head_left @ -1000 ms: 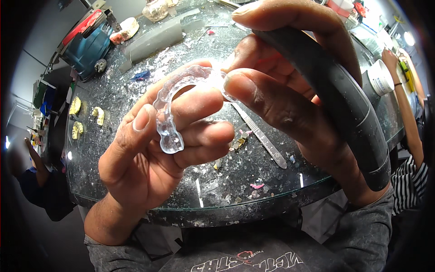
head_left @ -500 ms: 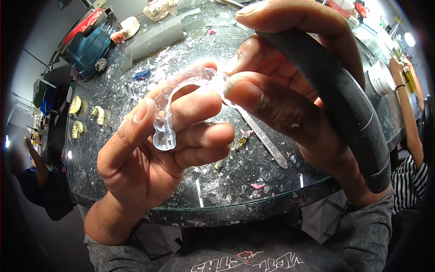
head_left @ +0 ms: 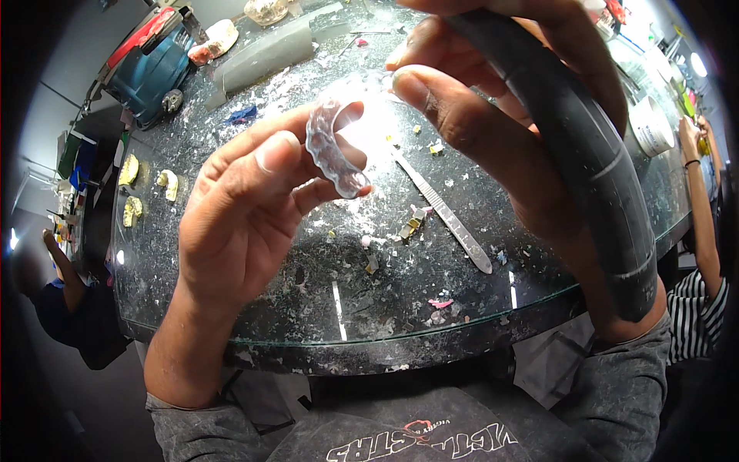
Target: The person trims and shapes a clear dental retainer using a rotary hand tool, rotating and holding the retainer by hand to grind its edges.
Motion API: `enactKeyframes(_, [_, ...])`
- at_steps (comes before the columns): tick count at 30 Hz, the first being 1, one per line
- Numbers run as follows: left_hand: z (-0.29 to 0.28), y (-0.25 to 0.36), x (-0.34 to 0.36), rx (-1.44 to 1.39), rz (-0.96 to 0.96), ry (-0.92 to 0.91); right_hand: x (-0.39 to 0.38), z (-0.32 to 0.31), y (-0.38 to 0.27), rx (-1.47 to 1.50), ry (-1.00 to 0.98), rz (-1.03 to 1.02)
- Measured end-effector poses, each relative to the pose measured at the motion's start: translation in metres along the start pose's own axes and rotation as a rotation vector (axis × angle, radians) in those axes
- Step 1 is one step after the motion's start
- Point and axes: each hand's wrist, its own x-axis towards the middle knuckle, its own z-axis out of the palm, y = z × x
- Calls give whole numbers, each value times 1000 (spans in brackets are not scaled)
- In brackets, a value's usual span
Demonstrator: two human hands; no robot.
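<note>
A clear plastic dental aligner [head_left: 324, 145] is pinched in my left hand [head_left: 245, 202], the thumb on its outer side and the fingers behind it. Its far end fades into bright glare beside my right thumb; whether they touch I cannot tell. My right hand [head_left: 481, 135] is closed around a thick, black, tube-like tool [head_left: 589, 154] that slants back over the wrist. The tool's tip is out of sight. Below the hands, a flat metal scalpel handle [head_left: 445, 212] lies on the speckled dark table [head_left: 300, 308].
Yellowish dental casts [head_left: 167, 185] rest at the left. Behind them are a teal machine [head_left: 146, 85], a pink-and-white model [head_left: 215, 42] and a grey curved sheet [head_left: 265, 58]. A white tub [head_left: 650, 127] stands at the right, near another person's arm [head_left: 699, 208]. Small scraps [head_left: 412, 223] litter the table.
My left hand has turned the aligner and raised its near end, now up and to the right. The right hand has shifted slightly upward, its thumb farther from the left fingers.
</note>
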Motion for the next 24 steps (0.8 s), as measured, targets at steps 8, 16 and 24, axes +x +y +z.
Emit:
enactKeyframes(8, [11, 4, 3, 17, -49, -74, 6, 5, 9, -19, -15, -33])
enactKeyframes(16, [-3, 14, 7, 64, -183, -127, 10, 15, 8, -35, -34, -64])
enactKeyframes(24, [-5, 7, 7, 13, -37, 160, 6, 3, 9, -63, -53, -116])
